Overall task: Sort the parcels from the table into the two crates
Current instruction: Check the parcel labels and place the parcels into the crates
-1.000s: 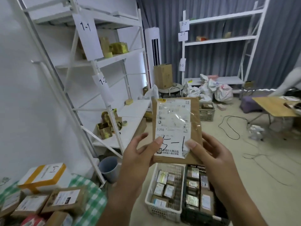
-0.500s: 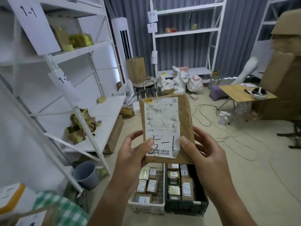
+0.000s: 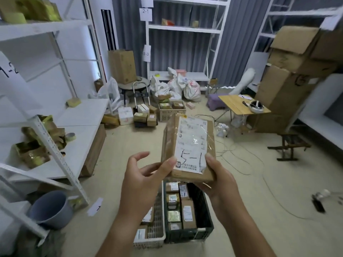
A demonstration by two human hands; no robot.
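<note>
Holding the parcel [image 3: 188, 147] up with its label toward the head camera, the person seems to be reading the handwritten "5-1" to judge which crate it belongs in. The parcel stands nearly upright, tilted a little back, directly above the black crate [image 3: 205, 206].

The right hand [image 3: 220, 179] does the carrying: its thumb presses the label's lower right corner and its fingers curl under and behind the parcel's bottom edge, a firm closed grip. The left hand [image 3: 143, 179] is looser. Its thumb tip touches the parcel's lower left corner, while the other fingers are spread and gently bent, apart from the cardboard and closed on nothing, so it steadies rather than grips.

Below the parcel the black crate sits on the floor with brown and gold packets packed in rows. The white crate [image 3: 157, 236] stands touching its left side, partly hidden by the left forearm, also holding labelled packets. The table is not in view.
</note>
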